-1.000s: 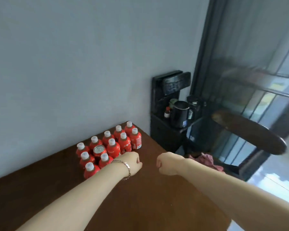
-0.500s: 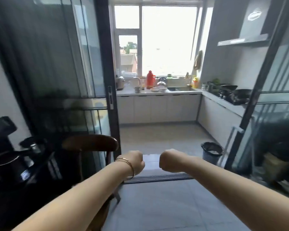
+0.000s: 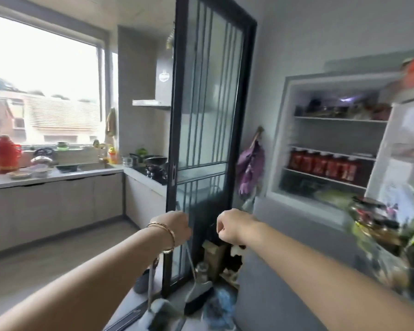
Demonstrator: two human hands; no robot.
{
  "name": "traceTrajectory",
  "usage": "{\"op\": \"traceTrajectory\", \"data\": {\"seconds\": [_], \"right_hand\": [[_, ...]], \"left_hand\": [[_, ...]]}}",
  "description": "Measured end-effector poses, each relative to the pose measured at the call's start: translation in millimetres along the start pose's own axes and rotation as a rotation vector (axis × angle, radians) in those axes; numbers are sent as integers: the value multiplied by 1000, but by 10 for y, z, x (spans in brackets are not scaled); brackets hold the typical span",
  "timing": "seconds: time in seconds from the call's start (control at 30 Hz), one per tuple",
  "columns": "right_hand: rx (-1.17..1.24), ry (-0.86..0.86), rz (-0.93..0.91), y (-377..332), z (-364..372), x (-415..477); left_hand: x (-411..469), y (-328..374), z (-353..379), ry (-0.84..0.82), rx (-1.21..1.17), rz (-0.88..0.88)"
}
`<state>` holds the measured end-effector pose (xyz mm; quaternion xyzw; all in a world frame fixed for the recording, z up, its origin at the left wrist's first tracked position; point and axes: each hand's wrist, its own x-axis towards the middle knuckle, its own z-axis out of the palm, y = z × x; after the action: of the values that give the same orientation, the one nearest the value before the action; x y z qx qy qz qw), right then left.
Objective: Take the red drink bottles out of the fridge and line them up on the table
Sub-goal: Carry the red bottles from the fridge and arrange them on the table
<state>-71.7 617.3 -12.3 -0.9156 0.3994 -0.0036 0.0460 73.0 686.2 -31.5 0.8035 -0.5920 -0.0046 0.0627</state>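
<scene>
Beside the sliding door [image 3: 208, 111], I've turned from the surface to the open fridge [image 3: 282, 139]; left hand [image 3: 177, 226] and right hand [image 3: 232, 225] fisted, empty; red drink bottles [image 3: 320, 164] ahead.

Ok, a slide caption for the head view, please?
Left hand and right hand, fisted, empty, before open fridge holding red drink bottles.

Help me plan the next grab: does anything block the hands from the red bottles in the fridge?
Nothing visible does. The fridge stands open with the red bottles in plain sight; the left hand and right hand hold nothing.
</scene>
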Motion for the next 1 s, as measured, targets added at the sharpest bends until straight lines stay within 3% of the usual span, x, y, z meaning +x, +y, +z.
{"op": "traceTrajectory", "data": {"seconds": [0.2,0.63,0.77,1.0], "right_hand": [[-19,86,288,1444,-251,655],[-4,253,784,3565,-507,1784],[2,343,864,4102,-573,1915],[60,489,987,5686,-507,2469]], "left_hand": [[1612,915,41,50,-35,219],[4213,2501,181,79,-61,639],[4624,2930,245,77,-78,693],[5696,3954,599,56,-140,703]]}}
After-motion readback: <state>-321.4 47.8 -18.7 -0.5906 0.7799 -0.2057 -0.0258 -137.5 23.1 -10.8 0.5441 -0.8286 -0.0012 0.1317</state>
